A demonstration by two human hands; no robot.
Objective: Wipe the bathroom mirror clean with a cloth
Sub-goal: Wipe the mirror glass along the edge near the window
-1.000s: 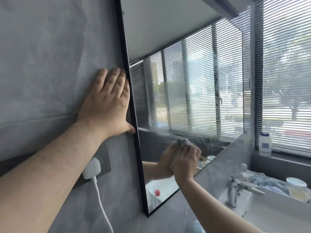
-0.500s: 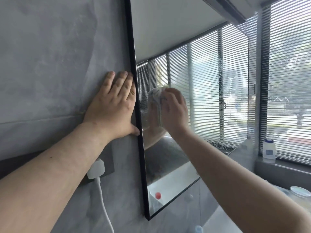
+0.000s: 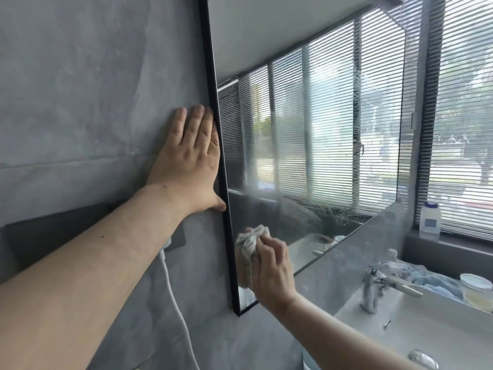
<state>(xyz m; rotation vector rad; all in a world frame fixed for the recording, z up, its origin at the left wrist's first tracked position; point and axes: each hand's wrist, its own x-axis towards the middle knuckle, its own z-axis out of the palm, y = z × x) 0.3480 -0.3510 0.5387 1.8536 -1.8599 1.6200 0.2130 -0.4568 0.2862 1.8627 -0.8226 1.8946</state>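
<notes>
1. The right hand (image 3: 272,273) is gripping a bunched pale cloth (image 3: 252,241), its curled fingers making a closed grip that is pressing the cloth against the glass of the mirror (image 3: 306,156) near the lower left corner.
2. The left hand (image 3: 189,161) is lying flat on the grey wall (image 3: 80,102), its grip open and holding nothing, with the thumb touching the mirror's black frame (image 3: 216,129).
3. Streaks and droplets are showing on the glass farther right.
4. A chrome faucet (image 3: 381,287) is standing over the sink (image 3: 426,324) at lower right.

The right hand (image 3: 272,271) has swept the cloth (image 3: 252,240) down — to the mirror's (image 3: 320,129) lower left corner
</notes>
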